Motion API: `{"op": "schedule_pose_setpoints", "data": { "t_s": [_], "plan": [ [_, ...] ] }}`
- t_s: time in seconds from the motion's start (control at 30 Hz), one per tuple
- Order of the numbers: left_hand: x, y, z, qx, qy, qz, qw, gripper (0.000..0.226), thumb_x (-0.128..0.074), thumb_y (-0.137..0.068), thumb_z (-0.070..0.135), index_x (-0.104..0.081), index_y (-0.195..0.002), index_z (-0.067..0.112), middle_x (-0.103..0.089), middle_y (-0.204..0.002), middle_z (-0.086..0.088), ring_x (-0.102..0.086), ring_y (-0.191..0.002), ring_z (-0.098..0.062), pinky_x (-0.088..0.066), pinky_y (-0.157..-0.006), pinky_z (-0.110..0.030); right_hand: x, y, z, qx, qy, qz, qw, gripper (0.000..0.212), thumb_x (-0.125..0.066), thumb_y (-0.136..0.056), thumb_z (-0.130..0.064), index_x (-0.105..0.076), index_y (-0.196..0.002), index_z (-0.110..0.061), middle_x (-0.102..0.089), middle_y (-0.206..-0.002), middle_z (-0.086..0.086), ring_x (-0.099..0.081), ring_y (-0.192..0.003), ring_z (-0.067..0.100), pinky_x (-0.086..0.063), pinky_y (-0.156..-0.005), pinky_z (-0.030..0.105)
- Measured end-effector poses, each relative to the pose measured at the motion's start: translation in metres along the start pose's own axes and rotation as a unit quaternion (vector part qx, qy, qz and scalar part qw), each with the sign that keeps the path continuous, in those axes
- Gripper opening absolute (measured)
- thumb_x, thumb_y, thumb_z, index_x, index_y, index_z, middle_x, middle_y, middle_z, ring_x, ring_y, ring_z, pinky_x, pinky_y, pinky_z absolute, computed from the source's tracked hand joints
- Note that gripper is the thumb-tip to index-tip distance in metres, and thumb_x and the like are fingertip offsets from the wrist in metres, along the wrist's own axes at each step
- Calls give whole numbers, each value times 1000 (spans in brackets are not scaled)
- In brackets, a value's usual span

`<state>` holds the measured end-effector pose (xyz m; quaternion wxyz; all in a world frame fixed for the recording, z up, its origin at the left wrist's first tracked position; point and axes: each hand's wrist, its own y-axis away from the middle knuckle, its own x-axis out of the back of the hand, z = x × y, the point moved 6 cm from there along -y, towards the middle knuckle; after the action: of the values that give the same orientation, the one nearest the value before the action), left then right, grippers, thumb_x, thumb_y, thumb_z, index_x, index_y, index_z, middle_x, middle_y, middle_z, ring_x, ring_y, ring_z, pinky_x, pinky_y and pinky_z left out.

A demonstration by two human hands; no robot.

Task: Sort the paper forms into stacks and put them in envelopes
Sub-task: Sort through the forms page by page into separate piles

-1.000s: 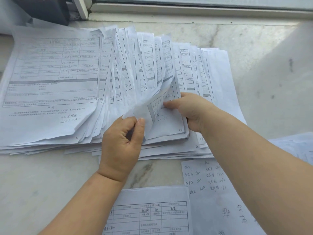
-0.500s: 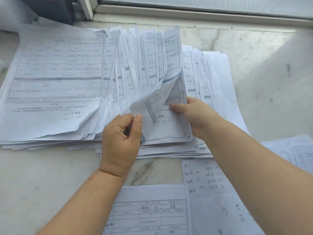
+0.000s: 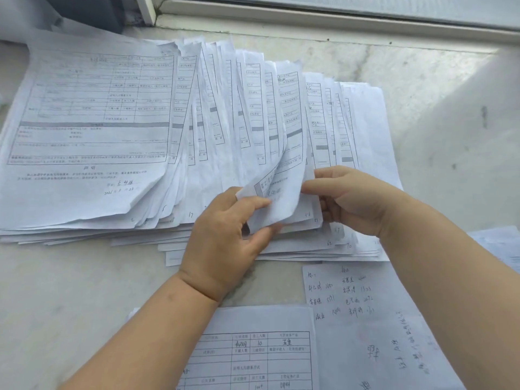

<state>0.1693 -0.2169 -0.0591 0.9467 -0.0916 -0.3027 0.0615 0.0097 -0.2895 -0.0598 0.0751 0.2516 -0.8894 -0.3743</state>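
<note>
1. Currently the sorting step is judged to be in hand; nothing has been put in envelopes, and no envelope is seen.
2. A fanned pile of forms (image 3: 197,136) is spread across the pale bench (image 3: 450,108), left to right, below a window frame (image 3: 309,21).
3. One lifted sheet (image 3: 284,175) near the middle of the fan is curled up at its lower corner.
4. That corner is pinched by the left hand (image 3: 225,237), thumb on top and fingers (image 3: 267,230) curled under.
5. The right hand (image 3: 351,201) is laid on the sheets just right of the lifted one; its thumb is pressed to the sheet's right edge, the other fingers are curled onto the paper below. Whether a sheet is actually gripped there cannot be told.
6. Handwritten numbers are seen on the sheets' lower corners, so the sort is probably by number.
7. Nearer the person, a printed form (image 3: 253,353) and a handwritten list (image 3: 351,299) are lying flat, apart from the fan.
8. Next move, as judged: the lifted sheet is to be peeled free or flipped without neighbours being dragged; thin paper, so a light pinch and the right hand holding the pile down are called for.
</note>
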Motion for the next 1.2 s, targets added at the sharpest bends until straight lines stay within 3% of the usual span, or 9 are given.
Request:
{"op": "schedule_pose_setpoints", "data": {
  "t_s": [0.27,0.37,0.47,0.63,0.77,0.97,1.03,1.1,1.2],
  "plan": [
    [2,-3,4,9,-21,-16,1000,30,-63,-79,46,-69,-89,18,-56,-82,5,-51,-69,-12,-44,-65,-25,-1,-2,0,32,14,53,998,18,-66,-89,-18,-72,-97,-2,-75,-90,11,-70,-73,19,-58,-64,25],
    [0,-3,4,-8,-8,-32,999,36,-65,-77,48,-72,-96,19,-60,-88,3,-53,-73,-11,-45,-70,-21,0,-2,2,28,4,62,998,35,-62,-93,-24,-66,-108,7,-74,-89,11,-68,-72,19,-56,-61,26],
    [-4,-2,4,-43,-27,-66,996,39,-64,-79,49,-74,-97,17,-61,-96,0,-56,-83,-15,-46,-76,-26,6,1,7,-6,-42,52,998,45,-49,-98,-39,-67,-112,-1,-75,-97,12,-72,-81,23,-57,-64,28],
    [-5,1,3,-65,-69,-41,995,35,-61,-82,43,-74,-96,14,-63,-95,-2,-56,-86,-19,-49,-83,-35,11,3,16,-11,-32,55,998,22,-54,-96,-6,-65,-114,1,-74,-105,14,-72,-81,20,-57,-60,24],
    [-6,1,4,-59,-68,-40,995,39,-64,-79,45,-72,-98,12,-62,-95,-4,-55,-82,-17,-47,-77,-31,9,7,15,-7,-24,13,1000,18,-56,-93,-3,-68,-105,-1,-75,-101,13,-72,-83,20,-59,-66,25],
    [-1,-1,5,-30,-28,-25,999,28,-64,-83,40,-71,-95,16,-58,-88,1,-52,-67,-10,-45,-66,-21,6,5,7,56,60,90,993,45,-74,-82,-20,-59,-102,18,-68,-99,31,-63,-77,31,-54,-78,48],
    [2,-2,4,-10,-13,-13,1000,19,-62,-88,33,-72,-94,18,-57,-81,3,-51,-65,-10,-43,-62,-18,4,3,4,61,50,91,993,43,-74,-82,-22,-62,-100,16,-69,-95,31,-61,-74,29,-52,-71,42],
    [4,-3,3,7,-12,1,1000,13,-60,-92,25,-71,-89,19,-54,-70,5,-48,-65,-10,-38,-62,-12,5,4,3,50,33,58,997,24,-69,-87,-17,-68,-89,8,-72,-82,20,-63,-71,24,-54,-66,33],
    [8,-5,2,23,-14,29,999,25,-51,-93,20,-53,-68,20,-38,-55,8,-37,-65,-10,-32,-68,-8,8,6,4,49,24,21,998,17,-65,-89,-10,-66,-72,-7,-70,-72,6,-66,-65,17,-56,-60,23]
  ]
}}
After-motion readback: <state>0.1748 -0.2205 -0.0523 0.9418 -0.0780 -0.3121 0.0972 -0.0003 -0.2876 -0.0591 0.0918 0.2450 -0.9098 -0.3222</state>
